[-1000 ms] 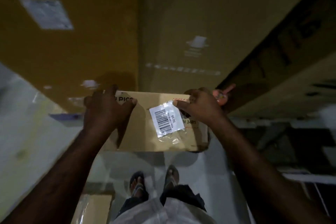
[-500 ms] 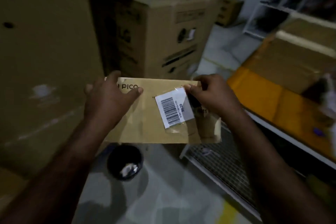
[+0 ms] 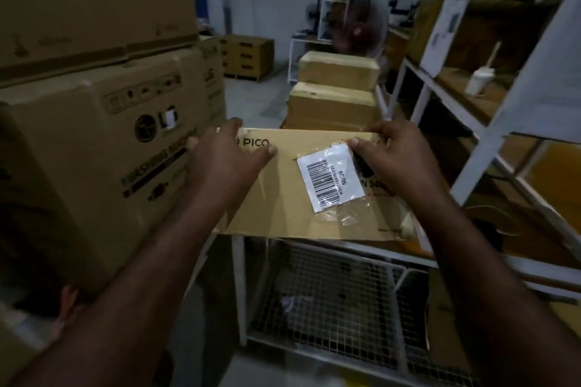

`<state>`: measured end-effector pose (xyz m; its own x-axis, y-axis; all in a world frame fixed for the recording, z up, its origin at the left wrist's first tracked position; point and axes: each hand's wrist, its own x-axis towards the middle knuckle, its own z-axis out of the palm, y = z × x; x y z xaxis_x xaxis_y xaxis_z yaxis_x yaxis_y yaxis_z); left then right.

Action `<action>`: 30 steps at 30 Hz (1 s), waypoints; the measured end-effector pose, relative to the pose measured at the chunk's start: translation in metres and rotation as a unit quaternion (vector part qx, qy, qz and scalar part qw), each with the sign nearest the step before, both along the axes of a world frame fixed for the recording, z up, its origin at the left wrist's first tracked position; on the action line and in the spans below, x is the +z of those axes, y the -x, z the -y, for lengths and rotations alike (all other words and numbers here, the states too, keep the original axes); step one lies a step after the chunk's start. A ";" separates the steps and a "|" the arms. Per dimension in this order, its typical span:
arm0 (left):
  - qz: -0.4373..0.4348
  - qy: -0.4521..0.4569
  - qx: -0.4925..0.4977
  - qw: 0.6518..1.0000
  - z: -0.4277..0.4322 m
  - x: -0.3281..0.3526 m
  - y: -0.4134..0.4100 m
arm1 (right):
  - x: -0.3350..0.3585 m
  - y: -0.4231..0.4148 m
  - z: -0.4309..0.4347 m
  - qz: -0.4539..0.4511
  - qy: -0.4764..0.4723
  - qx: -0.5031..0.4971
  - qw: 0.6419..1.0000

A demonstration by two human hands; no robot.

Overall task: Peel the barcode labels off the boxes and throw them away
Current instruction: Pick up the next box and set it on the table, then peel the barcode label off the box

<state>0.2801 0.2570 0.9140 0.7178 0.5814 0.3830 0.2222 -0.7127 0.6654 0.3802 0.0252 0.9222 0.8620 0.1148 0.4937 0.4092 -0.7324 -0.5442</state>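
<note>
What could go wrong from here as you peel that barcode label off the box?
The right hand pinches only a corner of the barcode label, so it may tear and leave clear tape behind. The box is held in the air, gripped at one end by the left hand, so a hard pull could twist it.

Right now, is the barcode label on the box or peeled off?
On. The barcode label lies against the box under clear tape; the right hand only has its thumb at the label's upper corner.
</note>
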 end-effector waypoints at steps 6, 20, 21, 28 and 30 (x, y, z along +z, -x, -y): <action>0.000 -0.037 -0.041 0.998 -0.002 0.010 -0.087 | -0.009 -0.064 0.003 -0.004 -0.023 -0.059 0.998; -0.108 -0.062 -0.174 0.977 -0.093 -0.023 -0.305 | -0.057 -0.221 -0.073 -0.021 0.005 -0.206 0.978; -0.119 -0.067 -0.176 0.975 -0.099 -0.024 -0.313 | -0.061 -0.226 -0.078 -0.010 0.033 -0.217 0.976; -0.015 -0.236 -0.262 0.936 -0.059 -0.009 -0.358 | -0.048 -0.261 -0.089 -0.029 0.107 -0.253 0.961; -0.025 -0.261 -0.311 0.914 -0.037 -0.012 -0.374 | -0.049 -0.266 -0.089 -0.033 0.118 -0.256 0.959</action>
